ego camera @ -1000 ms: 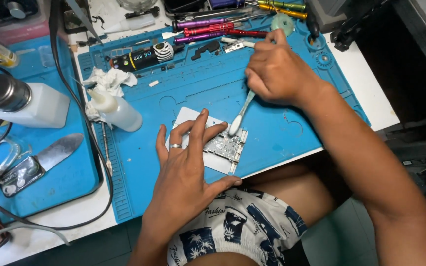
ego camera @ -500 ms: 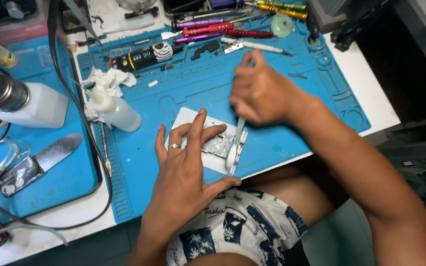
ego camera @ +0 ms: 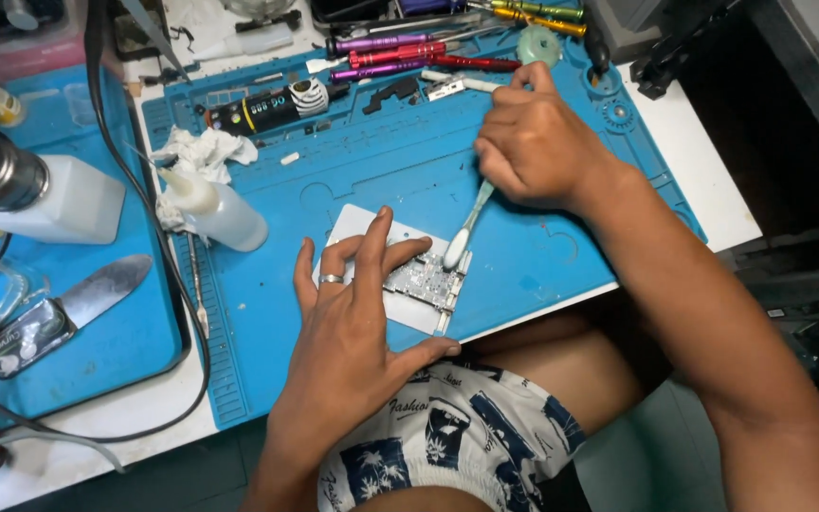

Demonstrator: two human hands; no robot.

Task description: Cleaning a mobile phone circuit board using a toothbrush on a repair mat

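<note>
Bench mat: the blue mat [ego camera: 542,256] carries everything; work stays near its front edge.
Left hand [ego camera: 353,322]: fingers spread flat, pinning the circuit board; best kept off the patch being scrubbed.
Right hand [ego camera: 533,142]: fingers clamped on the brush handle; short, light strokes look safest.
Circuit board [ego camera: 424,280]: lies on a white sheet at the mat's front.
Brush [ego camera: 462,237]: its head touches the board's right edge.

The circuit board [ego camera: 422,280] lies on a pad [ego camera: 357,228] at the mat's [ego camera: 334,171] near edge; a squeeze bottle [ego camera: 220,210] lies to its left; screwdrivers [ego camera: 400,55] lie along the far edge.
</note>
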